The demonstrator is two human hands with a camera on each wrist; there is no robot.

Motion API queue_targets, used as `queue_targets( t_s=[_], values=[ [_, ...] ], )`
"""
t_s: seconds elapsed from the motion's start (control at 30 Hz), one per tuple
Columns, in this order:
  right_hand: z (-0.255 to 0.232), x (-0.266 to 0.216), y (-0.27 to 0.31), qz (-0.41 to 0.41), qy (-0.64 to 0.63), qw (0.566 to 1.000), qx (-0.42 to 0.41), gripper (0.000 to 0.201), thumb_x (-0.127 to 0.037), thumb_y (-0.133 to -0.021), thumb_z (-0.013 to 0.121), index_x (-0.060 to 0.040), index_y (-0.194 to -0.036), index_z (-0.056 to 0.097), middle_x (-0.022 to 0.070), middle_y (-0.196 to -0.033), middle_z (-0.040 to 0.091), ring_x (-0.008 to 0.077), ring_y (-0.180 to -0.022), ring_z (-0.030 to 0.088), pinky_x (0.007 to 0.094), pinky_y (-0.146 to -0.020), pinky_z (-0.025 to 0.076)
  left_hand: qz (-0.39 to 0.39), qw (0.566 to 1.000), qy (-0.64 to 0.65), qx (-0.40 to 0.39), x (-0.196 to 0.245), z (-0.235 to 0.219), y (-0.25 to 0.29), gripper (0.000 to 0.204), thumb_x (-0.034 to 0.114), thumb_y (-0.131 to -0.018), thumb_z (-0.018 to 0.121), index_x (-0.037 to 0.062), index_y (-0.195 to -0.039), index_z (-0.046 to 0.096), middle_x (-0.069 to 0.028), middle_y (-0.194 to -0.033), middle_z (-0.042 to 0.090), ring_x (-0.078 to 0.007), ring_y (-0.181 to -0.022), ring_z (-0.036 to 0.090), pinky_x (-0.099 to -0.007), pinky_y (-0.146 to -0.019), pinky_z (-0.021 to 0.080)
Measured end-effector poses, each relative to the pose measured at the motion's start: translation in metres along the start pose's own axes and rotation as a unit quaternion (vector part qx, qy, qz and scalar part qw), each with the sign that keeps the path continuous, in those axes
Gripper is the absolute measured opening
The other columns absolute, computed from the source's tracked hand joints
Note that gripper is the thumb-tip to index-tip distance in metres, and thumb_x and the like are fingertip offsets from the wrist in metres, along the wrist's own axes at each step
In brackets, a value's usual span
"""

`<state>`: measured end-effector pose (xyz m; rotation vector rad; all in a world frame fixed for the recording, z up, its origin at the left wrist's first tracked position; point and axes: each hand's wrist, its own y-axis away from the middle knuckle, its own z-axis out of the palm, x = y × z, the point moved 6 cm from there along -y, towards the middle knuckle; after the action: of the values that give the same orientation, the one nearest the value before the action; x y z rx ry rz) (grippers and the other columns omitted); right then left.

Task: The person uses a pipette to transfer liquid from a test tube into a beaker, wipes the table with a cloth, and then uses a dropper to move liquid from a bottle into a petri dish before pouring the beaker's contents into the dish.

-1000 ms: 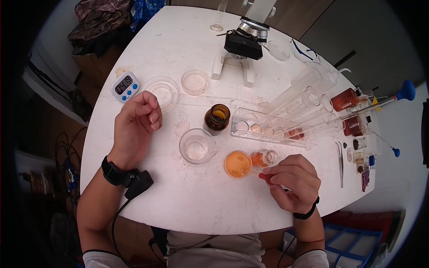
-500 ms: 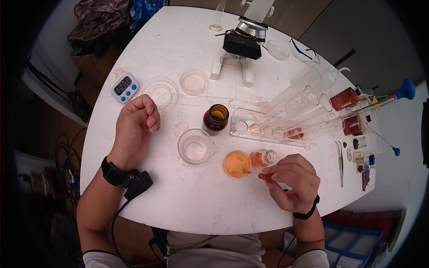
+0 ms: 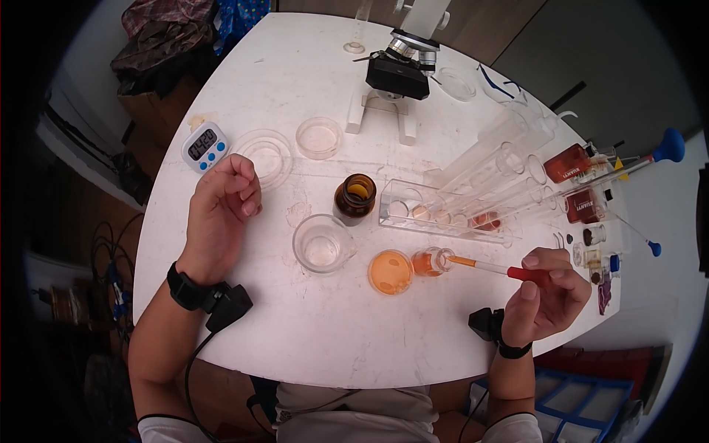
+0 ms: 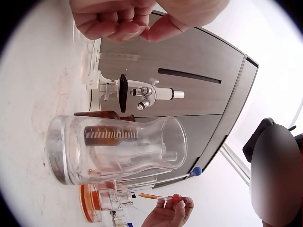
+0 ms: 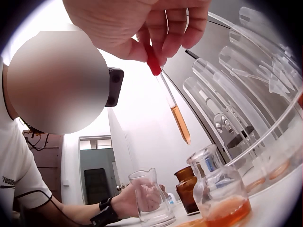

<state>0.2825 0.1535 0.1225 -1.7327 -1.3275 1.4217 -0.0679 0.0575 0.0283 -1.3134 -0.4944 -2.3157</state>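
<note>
My right hand (image 3: 550, 295) pinches the red rubber bulb of a glass dropper (image 5: 173, 109), whose lower part holds orange liquid. Tilted, its tip hangs just above the mouth of a small clear glass bottle (image 5: 220, 189) with orange liquid at the bottom. Beside the bottle, a round dish (image 3: 391, 272) holds a layer of orange liquid. My left hand (image 3: 221, 203) holds nothing; its fingers curl loosely near the white digital timer (image 3: 205, 146). Between the hands stand a clear glass beaker (image 3: 319, 244) and an open brown glass bottle (image 3: 355, 198).
A clear rack (image 3: 443, 221) with large tilted test tubes (image 3: 509, 159) stands at the right. Behind is a microscope (image 3: 399, 77). Clear petri dishes (image 3: 319, 138) lie near the timer. Brown labelled bottles (image 3: 583, 205) and small vials line the right edge.
The dropper first came over the orange dish, then my right hand drew it up and right to the small bottle's mouth, orange liquid now inside. My left hand stayed nearly still.
</note>
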Motion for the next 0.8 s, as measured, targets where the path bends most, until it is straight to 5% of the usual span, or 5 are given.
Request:
queue_targets(
  t_s=[0.23, 0.8],
  values=[
    [0.002, 0.004, 0.0, 0.035, 0.004, 0.999, -0.014, 0.03, 0.004, -0.082, 0.061, -0.0026, -0.106, 0.045, 0.02, -0.088, 0.065, 0.0225, -0.08, 0.054, 0.031, -0.066, 0.048, -0.004, 1.0, -0.031, 0.003, -0.003, 0.002, -0.001, 0.024, 0.027, -0.098, 0.057, 0.0121, -0.08, 0.051, 0.0048, -0.063, 0.043, -0.006, -0.058, 0.042, -0.0221, -0.058, 0.035],
    [0.006, 0.003, -0.002, 0.028, 0.028, 0.999, -0.031, 0.024, 0.014, -0.075, 0.062, 0.0011, -0.094, 0.054, 0.0205, -0.086, 0.068, 0.0232, -0.076, 0.055, 0.0302, -0.062, 0.049, -0.006, 0.997, -0.081, -0.014, -0.005, 0.003, -0.001, 0.034, 0.036, -0.1, 0.056, 0.0117, -0.077, 0.051, 0.0044, -0.061, 0.043, -0.0068, -0.058, 0.041, -0.0218, -0.058, 0.036]
  ],
)
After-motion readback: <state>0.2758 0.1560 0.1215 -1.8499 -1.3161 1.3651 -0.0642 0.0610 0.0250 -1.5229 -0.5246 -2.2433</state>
